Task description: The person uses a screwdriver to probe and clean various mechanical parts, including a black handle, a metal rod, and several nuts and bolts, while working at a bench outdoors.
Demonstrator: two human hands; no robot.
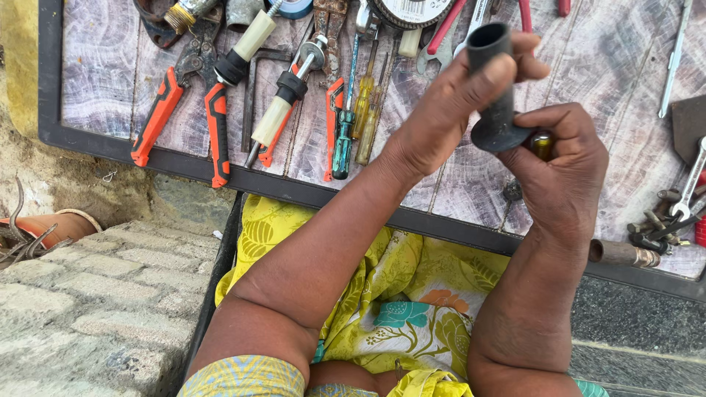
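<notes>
Both hands up over the worktop (588, 66), working one black rubber grip sleeve (494, 81). The sleeve is a hollow tube, open mouth up, flared at its lower end, held roughly upright, slightly tilted. The left hand (460, 95) is wrapped round the sleeve's upper part, thumb across its front near the open mouth, fingers behind it. The right hand (562, 173) is closed under the flared end, fingers curled round something amber and shiny (543, 143) that peeks out just beside the flare; can't tell what it is or whether it sits inside the sleeve.

Relative to the sleeve: well to the left lie orange-handled pliers (187, 110), handles spread, pointing toward the worktop's near black edge. Between pliers and sleeve: two tools with cream and black handles (276, 110) laid diagonally, a green-handled screwdriver (343, 143), a yellow-handled screwdriver (363, 110) just beside it. Behind the sleeve, at the top edge, a round white-faced disc (412, 11), partly cut off, and red-handled tools (445, 29). To the right: a spanner (690, 184), a heap of small dark bits (654, 228), and a brass-ended pipe piece (621, 254) near the worktop's frame. Below the sleeve, yellow floral cloth (382, 294) covers the person's lap. Far left and lower, a paving-stone floor (81, 309).
</notes>
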